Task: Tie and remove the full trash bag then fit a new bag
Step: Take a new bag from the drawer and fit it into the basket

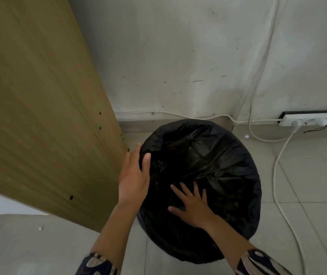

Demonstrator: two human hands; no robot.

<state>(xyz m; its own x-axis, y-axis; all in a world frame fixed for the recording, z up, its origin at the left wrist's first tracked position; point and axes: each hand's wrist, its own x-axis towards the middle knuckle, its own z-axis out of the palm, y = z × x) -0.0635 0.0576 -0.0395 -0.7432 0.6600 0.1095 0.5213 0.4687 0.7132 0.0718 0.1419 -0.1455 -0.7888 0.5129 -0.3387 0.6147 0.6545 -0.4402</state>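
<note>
both hands touch the black bag (208, 155): left hand (133, 175) cups its rim, right hand (192, 207) lies flat, fingers spread.

Wall (178, 56): off-white, scuffed | floor (307, 195): pale tiles | wooden panel (39, 96): leaning, left of wall | power strip (305, 119): at wall base, white cables (281, 155) attached

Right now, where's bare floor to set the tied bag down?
Bare tile lies near-left, between the wooden panel and the black bag. The right is crowded: a white cord trails from the power strip. The left hand fills the gap beside the panel.
</note>
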